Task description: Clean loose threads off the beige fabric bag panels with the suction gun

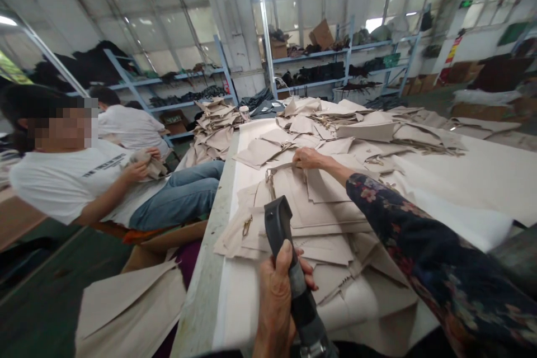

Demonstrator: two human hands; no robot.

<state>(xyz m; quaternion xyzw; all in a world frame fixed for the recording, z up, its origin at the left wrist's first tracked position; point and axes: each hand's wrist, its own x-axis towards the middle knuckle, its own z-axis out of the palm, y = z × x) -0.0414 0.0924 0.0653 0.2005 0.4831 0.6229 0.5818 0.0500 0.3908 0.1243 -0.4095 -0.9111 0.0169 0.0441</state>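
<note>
My left hand [274,288] is wrapped round a black hand-held tool [278,224] with a bent head, whose lower end runs down to the bottom edge of view. Just past its head, a metal zipper end [271,180] hangs at the corner of a beige fabric piece [289,179]. My right hand [308,158], in a dark floral sleeve, pinches the upper edge of that piece. More beige pieces [327,210] lie stacked beneath. A brass-coloured zipper pull [247,226] rests on the pile, left of the tool.
Heaps of beige pieces [356,117] cover the table's far side. A person [121,179] in a white shirt sits close to the left table edge [210,268], holding fabric. Beige fabric [130,307] hangs over a box there. Blue shelves [310,59] stand behind.
</note>
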